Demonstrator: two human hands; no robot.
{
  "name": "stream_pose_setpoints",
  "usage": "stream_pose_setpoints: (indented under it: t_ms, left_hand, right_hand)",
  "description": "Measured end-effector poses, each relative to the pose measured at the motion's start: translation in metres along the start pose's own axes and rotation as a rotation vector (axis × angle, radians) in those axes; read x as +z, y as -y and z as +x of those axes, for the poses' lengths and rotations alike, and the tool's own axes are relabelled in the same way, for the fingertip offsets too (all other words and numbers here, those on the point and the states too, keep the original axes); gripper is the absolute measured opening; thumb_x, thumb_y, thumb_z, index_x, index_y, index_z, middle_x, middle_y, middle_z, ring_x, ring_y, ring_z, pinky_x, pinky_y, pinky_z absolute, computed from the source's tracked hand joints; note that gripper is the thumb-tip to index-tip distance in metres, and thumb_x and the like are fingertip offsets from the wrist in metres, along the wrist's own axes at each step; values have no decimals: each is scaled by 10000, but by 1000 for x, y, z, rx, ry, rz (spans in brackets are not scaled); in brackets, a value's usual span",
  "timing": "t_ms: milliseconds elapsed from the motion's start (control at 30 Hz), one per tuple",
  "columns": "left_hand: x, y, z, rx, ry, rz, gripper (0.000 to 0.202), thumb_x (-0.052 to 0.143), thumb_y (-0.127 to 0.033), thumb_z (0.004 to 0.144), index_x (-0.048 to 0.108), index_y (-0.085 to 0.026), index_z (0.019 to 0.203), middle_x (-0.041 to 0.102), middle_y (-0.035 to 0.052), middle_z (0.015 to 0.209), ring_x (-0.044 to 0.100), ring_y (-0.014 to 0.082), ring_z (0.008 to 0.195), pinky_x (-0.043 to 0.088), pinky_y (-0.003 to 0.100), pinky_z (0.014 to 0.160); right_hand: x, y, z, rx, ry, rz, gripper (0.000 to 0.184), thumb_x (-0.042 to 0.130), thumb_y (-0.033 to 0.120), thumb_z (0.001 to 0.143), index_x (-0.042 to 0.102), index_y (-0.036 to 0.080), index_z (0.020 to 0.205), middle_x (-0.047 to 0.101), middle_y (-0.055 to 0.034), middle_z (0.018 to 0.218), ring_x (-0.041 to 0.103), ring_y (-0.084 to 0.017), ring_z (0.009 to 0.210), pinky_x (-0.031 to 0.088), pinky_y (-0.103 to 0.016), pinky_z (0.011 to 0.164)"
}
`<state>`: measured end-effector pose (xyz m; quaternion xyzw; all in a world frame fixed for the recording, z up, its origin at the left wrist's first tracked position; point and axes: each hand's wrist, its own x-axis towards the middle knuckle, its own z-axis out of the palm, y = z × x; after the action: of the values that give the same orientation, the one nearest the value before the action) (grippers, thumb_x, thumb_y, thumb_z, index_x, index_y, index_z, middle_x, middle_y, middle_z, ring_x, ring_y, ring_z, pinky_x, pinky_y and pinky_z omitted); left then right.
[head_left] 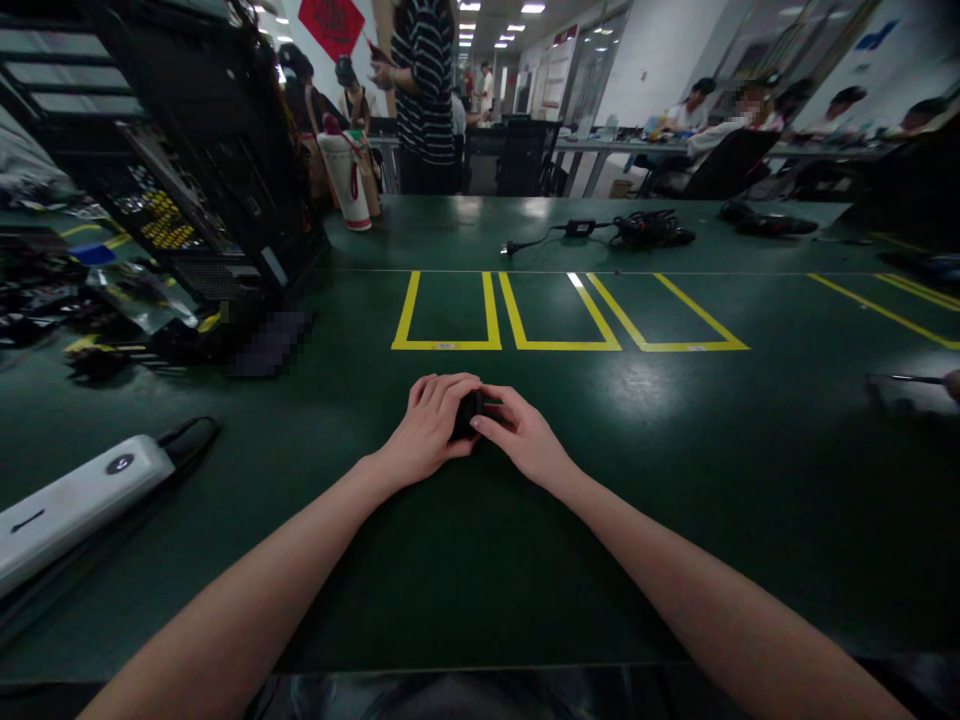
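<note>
We hold a small black object [466, 416] low over the green desk [480, 570], just on our side of the yellow tape outlines [446, 346]. Our left hand [433, 422] curls around its left side, fingers over the top; our right hand [525, 432] pinches its right edge between thumb and fingertips. Our hands hide much of it, so we cannot tell what it is. Well to our left lies a white device [90, 505]; beyond the outlines, a black power adapter [580, 229].
</note>
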<state>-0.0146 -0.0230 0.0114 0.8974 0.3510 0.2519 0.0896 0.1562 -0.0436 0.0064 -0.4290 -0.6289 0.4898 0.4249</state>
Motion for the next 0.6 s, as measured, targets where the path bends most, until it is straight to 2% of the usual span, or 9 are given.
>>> stream_pose_setpoints:
  t_ms: [267, 433, 600]
  left_hand:
    - [1, 1, 0, -1, -7, -8, 627, 588, -156, 711, 261, -223, 1242, 409, 103, 1263, 383, 279, 1179, 252, 501, 989]
    - [1, 1, 0, 8, 1, 13, 593, 578, -188, 738, 267, -195, 1243, 409, 113, 1265, 384, 265, 1183, 252, 465, 1004]
    - [0, 0, 0, 4, 11, 30, 590, 571, -200, 747, 258, -198, 1247, 403, 110, 1272, 378, 262, 1190, 244, 465, 1013]
  right_hand:
    - [2, -4, -2, -43, 22, 113, 312, 612, 176, 738, 471, 262, 1003, 535, 0, 1075, 532, -177, 1076, 454, -398, 940]
    - [5, -2, -1, -92, -40, 102, 175, 584, 207, 767, 511, 251, 920, 535, 7, 1008, 544, -170, 1045, 472, -369, 912]
    - [3, -4, 1, -40, -48, 46, 307, 590, 225, 766, 481, 258, 1052, 525, -18, 1108, 527, -191, 1079, 459, -404, 929]
